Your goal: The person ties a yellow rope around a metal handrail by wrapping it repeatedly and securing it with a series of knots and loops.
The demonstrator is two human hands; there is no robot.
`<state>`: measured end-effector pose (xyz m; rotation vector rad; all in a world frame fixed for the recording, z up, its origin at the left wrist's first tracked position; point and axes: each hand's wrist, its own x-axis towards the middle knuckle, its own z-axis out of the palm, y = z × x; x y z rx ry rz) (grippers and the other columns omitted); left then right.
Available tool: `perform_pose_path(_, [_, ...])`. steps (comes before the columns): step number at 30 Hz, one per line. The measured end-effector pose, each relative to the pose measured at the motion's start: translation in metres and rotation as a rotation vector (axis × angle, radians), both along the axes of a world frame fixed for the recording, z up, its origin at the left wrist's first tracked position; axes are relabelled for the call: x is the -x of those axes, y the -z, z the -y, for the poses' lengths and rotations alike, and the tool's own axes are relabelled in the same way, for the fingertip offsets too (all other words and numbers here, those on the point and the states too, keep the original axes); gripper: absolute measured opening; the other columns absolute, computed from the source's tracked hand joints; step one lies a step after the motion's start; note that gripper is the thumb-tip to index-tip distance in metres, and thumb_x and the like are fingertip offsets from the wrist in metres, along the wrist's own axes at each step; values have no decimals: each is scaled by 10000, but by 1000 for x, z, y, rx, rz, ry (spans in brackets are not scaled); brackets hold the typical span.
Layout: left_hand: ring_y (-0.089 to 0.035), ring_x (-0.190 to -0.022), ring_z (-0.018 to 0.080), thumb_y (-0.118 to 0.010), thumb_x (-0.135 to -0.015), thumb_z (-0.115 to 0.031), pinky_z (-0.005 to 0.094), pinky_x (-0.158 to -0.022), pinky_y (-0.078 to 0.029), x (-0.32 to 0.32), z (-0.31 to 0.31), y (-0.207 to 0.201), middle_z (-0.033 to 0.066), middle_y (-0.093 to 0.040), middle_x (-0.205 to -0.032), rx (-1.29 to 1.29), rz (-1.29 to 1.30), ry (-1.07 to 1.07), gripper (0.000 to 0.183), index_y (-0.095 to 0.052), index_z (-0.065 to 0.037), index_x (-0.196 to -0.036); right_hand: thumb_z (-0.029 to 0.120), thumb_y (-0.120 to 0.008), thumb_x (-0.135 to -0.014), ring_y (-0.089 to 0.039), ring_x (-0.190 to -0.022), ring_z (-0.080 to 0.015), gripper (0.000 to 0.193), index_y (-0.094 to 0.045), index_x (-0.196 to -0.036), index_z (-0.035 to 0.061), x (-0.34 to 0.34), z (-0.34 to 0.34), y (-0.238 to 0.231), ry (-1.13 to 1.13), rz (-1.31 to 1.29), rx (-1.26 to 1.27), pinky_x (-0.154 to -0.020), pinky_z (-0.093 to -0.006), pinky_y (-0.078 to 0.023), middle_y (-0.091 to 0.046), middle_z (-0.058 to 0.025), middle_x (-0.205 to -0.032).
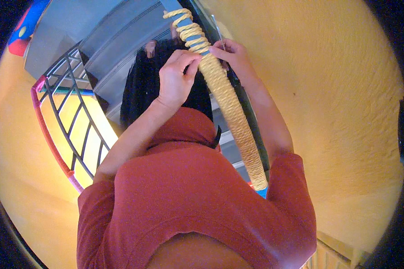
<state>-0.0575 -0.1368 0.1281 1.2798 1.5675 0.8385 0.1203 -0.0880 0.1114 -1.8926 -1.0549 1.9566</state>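
A blue handrail (193, 37) runs from the top of the view down toward the lower right. Yellow rope (231, 105) is wound round it. Below my hands the turns lie tight against each other; above them several loose, spaced coils (187, 27) let the blue show through. My left hand (176, 77) is at the left side of the rail, thumb and finger pinched on the rope at the top of the tight part. On the right side my right hand (234, 56) has curled fingers, with thumb and fingertip pressed on the rope at the same height; some of its fingers are hidden.
Grey stairs (121, 31) lie beyond the rail. At left stands a dark metal railing (69, 105) with a red and pink wrapped handrail (47, 121). A yellow textured wall (327, 103) rises close at the right of the rail.
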Motion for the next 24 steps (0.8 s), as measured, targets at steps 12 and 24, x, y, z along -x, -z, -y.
perform_pose_path(12, [-638, -825, 152, -612, -836, -41, 263, -756, -514, -10, 23, 13, 105, -646, -897, 200, 153, -206, 125, -607, 16, -947, 351, -622, -833, -567, -782, -110, 320, -613, -987, 70, -7, 26, 37, 308, -307, 351, -723, -246, -444, -620, -20, -877])
perform_pose_path(24, [-591, -832, 95, -585, -878, -108, 240, -766, -477, -16, 23, 10, 54, -634, -891, 447, 442, -375, 130, -609, 9, -929, 323, -568, -868, -603, -829, -152, 334, -590, -1060, 51, 10, 10, 14, 357, -407, 426, -726, -279, -488, -635, -61, -931])
